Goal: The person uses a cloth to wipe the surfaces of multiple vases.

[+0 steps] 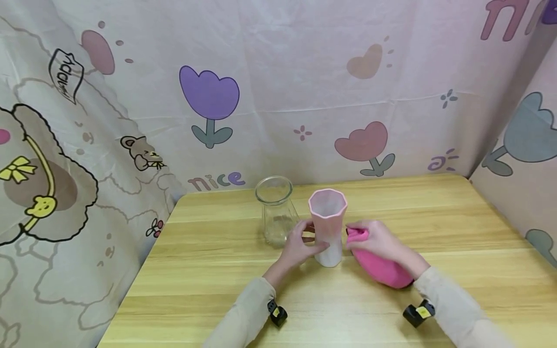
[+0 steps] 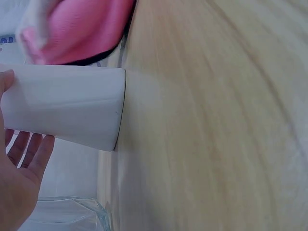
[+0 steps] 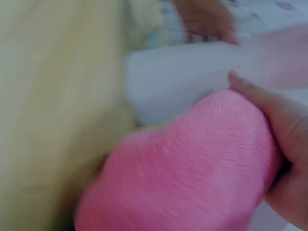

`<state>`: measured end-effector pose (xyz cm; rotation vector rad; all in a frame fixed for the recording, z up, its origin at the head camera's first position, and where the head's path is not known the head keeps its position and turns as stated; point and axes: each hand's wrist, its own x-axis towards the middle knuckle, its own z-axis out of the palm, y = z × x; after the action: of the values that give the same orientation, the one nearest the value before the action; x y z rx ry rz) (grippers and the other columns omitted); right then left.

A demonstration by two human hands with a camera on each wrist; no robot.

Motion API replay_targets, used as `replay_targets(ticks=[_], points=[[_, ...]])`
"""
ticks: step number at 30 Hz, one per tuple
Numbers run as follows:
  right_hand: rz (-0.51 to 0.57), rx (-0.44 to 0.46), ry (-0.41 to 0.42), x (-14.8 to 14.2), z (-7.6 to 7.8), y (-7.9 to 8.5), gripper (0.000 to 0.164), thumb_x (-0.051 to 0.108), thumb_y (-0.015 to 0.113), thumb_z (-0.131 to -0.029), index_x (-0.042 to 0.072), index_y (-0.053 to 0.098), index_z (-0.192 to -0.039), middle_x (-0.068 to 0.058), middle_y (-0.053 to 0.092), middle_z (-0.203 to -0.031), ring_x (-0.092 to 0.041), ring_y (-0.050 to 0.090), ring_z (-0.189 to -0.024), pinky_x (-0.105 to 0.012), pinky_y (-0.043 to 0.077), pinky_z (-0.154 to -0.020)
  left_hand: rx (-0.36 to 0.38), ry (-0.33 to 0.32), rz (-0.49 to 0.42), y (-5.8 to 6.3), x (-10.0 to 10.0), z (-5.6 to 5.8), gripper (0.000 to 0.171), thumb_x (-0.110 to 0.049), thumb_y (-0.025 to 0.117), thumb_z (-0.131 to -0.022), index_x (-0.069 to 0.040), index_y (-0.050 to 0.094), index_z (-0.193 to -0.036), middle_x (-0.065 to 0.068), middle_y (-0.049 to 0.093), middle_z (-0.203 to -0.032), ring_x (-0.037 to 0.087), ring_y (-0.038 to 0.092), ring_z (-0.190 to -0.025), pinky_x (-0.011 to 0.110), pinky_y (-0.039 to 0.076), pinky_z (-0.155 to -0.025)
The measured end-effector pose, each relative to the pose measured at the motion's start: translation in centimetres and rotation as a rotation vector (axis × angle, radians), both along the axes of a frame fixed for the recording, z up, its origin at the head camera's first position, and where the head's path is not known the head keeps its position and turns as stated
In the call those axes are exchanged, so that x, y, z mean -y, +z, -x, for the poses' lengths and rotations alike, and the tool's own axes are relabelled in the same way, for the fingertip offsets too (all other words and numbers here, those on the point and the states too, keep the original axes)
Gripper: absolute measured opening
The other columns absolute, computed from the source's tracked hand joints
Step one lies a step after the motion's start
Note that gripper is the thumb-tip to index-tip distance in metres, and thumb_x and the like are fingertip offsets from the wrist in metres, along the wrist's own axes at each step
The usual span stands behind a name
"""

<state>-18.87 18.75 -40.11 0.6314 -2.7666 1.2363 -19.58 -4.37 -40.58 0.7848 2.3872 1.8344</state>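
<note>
A tall faceted vase (image 1: 329, 237), pink at the rim and fading to white below, stands upright on the wooden table. My left hand (image 1: 300, 245) holds it from the left, thumb on the near side and fingers round the back. In the left wrist view, the vase's white lower part (image 2: 72, 103) rests its base on the tabletop. Just right of the vase, my right hand (image 1: 376, 240) grips a bunched pink cloth (image 1: 385, 270) with a dark edge. The cloth (image 3: 192, 163) fills much of the blurred right wrist view, overlapping the vase there.
A clear glass vase (image 1: 273, 212) with a wide round rim stands behind and left of the left hand. The wooden table (image 1: 196, 285) ends at a printed curtain (image 1: 278, 96) along the back, with more curtain at both sides.
</note>
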Motion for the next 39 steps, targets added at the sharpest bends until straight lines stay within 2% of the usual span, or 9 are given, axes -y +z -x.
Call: replay_targets(ticks=[4,7,11,15,21,24,27,32,39], points=[[0.094,-0.044,-0.128,-0.8,-0.4,3.2,0.056,0.031,0.074,-0.074,0.001,0.058,-0.119,-0.014,0.064,-0.109,-0.025,0.061,-0.097,-0.036,0.053,-0.079,-0.006,0.003,0.011,0.0,0.0,0.0,0.055,-0.007,0.075,-0.072,0.003,0.049,-0.12,0.017,0.054,-0.109,0.029,0.054,-0.099,0.035,0.053,-0.081],[0.143,-0.127,-0.187,-0.7,-0.5,5.2,0.056,0.031,0.076,-0.072,0.007,0.06,-0.119,-0.009,0.063,-0.112,-0.02,0.06,-0.1,-0.026,0.05,-0.08,-0.012,0.001,0.018,0.0,0.0,0.0,0.055,-0.007,0.075,-0.072,0.003,0.049,-0.12,0.017,0.054,-0.108,0.029,0.054,-0.098,0.034,0.053,-0.08],[0.21,-0.226,-0.162,0.2,-0.4,6.4,0.054,0.022,0.079,-0.07,0.008,0.061,-0.119,-0.009,0.062,-0.115,-0.003,0.055,-0.103,-0.01,0.044,-0.083,-0.017,0.003,0.022,0.1,0.0,0.0,0.054,-0.007,0.074,-0.073,0.003,0.049,-0.119,0.017,0.055,-0.108,0.029,0.054,-0.098,0.035,0.053,-0.08],[0.268,-0.258,-0.127,0.9,-0.2,5.7,0.053,0.013,0.079,-0.069,0.004,0.061,-0.117,-0.013,0.061,-0.115,0.004,0.053,-0.101,-0.009,0.043,-0.084,-0.018,-0.001,0.017,0.1,-0.1,-0.1,0.054,-0.008,0.074,-0.073,0.003,0.049,-0.12,0.017,0.054,-0.108,0.03,0.054,-0.099,0.036,0.053,-0.081],[0.2,-0.251,-0.087,1.3,0.2,2.2,0.051,0.014,0.078,-0.07,-0.002,0.06,-0.115,-0.017,0.061,-0.112,-0.028,0.058,-0.101,-0.035,0.051,-0.085,-0.021,0.002,0.02,0.1,-0.1,-0.1,0.055,-0.008,0.074,-0.073,0.003,0.048,-0.12,0.017,0.054,-0.108,0.03,0.054,-0.099,0.038,0.052,-0.081],[0.12,-0.227,-0.048,1.1,0.3,0.4,0.051,0.02,0.076,-0.072,-0.002,0.06,-0.115,-0.018,0.061,-0.112,-0.032,0.058,-0.102,-0.043,0.05,-0.084,-0.025,0.005,0.024,0.2,-0.1,-0.1,0.055,-0.008,0.074,-0.073,0.003,0.049,-0.12,0.017,0.054,-0.108,0.031,0.054,-0.099,0.038,0.052,-0.081],[0.083,-0.23,-0.044,0.9,0.1,-0.2,0.052,0.023,0.077,-0.071,-0.002,0.06,-0.114,-0.017,0.061,-0.112,-0.032,0.058,-0.101,-0.043,0.05,-0.084,-0.04,0.002,0.023,0.1,-0.2,-0.1,0.054,-0.007,0.074,-0.073,0.004,0.049,-0.119,0.018,0.054,-0.108,0.031,0.054,-0.098,0.037,0.053,-0.081],[0.165,-0.258,-0.081,0.8,-0.2,1.0,0.054,0.018,0.079,-0.068,-0.002,0.06,-0.114,-0.017,0.061,-0.112,-0.03,0.059,-0.101,-0.043,0.05,-0.084,-0.069,0.0,0.012,-0.2,-0.2,0.2,0.052,-0.005,0.074,-0.072,0.004,0.05,-0.117,0.018,0.055,-0.107,0.031,0.055,-0.097,0.035,0.053,-0.08],[0.015,-0.277,0.056,1.4,0.3,0.3,0.044,0.02,0.078,-0.07,0.003,0.064,-0.109,-0.005,0.066,-0.095,-0.014,0.061,-0.082,-0.025,0.054,-0.069,-0.055,0.031,0.018,-3.1,-0.3,1.7,0.054,-0.012,0.077,-0.071,-0.005,0.051,-0.118,0.009,0.055,-0.109,0.022,0.055,-0.097,0.025,0.053,-0.078]])
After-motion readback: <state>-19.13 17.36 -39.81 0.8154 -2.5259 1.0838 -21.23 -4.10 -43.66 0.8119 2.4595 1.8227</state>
